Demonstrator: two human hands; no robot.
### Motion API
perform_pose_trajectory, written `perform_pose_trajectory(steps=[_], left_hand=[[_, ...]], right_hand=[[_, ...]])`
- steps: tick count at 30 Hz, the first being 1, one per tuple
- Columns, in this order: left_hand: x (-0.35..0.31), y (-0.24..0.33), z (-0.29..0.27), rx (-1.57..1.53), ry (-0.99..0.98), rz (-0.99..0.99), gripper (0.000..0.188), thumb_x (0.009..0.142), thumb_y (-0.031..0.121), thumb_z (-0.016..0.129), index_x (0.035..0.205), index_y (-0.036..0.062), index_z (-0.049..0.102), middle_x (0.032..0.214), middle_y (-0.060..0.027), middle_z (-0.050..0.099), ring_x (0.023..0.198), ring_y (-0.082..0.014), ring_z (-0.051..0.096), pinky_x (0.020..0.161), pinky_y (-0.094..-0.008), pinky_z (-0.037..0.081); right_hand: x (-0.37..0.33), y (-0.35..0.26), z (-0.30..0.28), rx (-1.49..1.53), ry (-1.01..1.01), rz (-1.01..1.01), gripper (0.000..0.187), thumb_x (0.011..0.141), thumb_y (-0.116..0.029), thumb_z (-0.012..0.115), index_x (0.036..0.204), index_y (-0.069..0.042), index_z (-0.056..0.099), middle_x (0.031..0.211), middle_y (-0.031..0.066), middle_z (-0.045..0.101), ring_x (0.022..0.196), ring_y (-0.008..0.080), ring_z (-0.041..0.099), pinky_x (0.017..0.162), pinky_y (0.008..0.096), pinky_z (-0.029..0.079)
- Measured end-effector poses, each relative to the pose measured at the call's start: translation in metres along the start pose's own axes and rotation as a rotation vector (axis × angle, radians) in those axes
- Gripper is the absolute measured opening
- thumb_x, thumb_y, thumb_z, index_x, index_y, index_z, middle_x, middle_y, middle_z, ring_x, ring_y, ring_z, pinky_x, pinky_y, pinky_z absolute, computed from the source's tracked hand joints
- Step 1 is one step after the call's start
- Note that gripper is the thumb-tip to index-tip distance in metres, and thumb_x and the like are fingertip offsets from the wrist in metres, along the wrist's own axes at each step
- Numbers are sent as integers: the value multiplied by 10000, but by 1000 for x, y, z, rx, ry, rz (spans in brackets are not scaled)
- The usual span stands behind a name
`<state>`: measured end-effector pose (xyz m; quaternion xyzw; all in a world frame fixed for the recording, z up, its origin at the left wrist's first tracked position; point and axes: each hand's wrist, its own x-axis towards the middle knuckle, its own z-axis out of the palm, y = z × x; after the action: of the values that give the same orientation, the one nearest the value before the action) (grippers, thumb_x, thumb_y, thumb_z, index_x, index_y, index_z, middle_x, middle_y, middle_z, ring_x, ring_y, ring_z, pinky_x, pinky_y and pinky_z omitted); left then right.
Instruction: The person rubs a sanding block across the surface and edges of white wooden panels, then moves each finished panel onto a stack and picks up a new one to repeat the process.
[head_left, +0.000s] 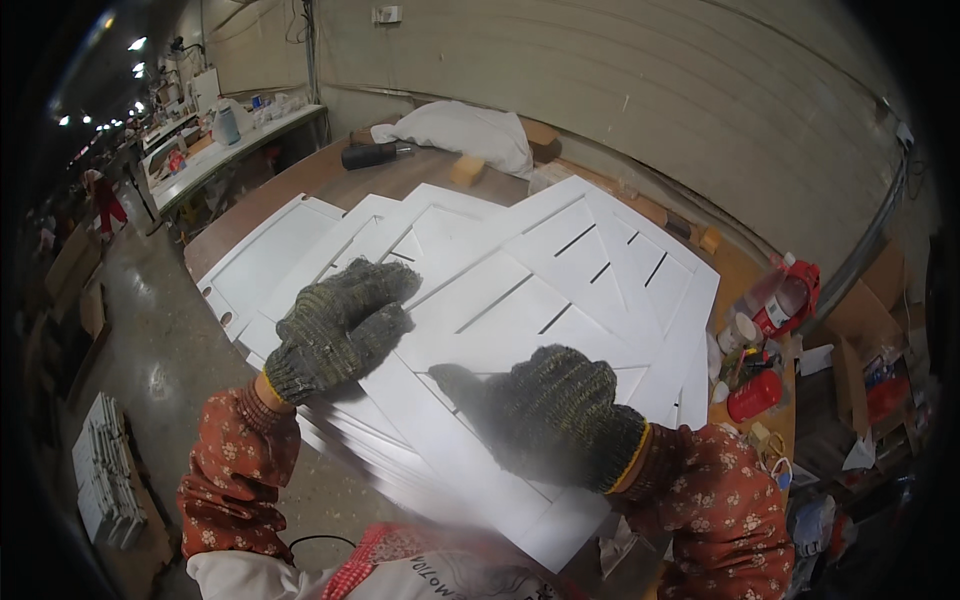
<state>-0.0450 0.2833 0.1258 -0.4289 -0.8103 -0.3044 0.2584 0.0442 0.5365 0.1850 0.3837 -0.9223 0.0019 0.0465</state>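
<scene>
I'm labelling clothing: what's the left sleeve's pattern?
Pale flowers on a reddish left sleeve, best in the head view.

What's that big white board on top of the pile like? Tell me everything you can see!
The white board looks flat and smooth, with narrow dark slots, some longer than others. It could be painted wood or plastic; I can't tell. It lies aslant on other white boards. The gloved right hand seems to rest on its near part, hiding some of it; the gloved left hand is by its left edge, touch unclear.
</scene>
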Motion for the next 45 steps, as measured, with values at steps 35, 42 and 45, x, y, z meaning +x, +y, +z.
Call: perform_pose_trajectory(steps=[35,42,45], left_hand=[[7,15,-12,-18,-147,-98,371,901,145,641,1240,-7,639,1204,-197,665,1222,-347,578,1071,-450,410],[14,21,-12,-62,-172,-199,371,907,165,626,1239,-1,641,1200,-210,663,1222,-352,576,1077,-445,404],[13,13,-9,35,-165,-9,376,901,161,641,1241,1,640,1201,-199,665,1220,-350,578,1074,-445,409]], right_hand=[[19,41,-9,30,-103,-347,400,870,-164,543,1246,-31,577,594,75,599,536,253,624,457,385,480],[14,42,5,-14,78,-359,442,858,-134,571,1285,-24,557,633,96,635,543,251,649,462,393,506],[4,40,-10,62,-72,-305,408,856,-124,579,1248,-13,563,621,104,624,533,250,640,451,393,506]])
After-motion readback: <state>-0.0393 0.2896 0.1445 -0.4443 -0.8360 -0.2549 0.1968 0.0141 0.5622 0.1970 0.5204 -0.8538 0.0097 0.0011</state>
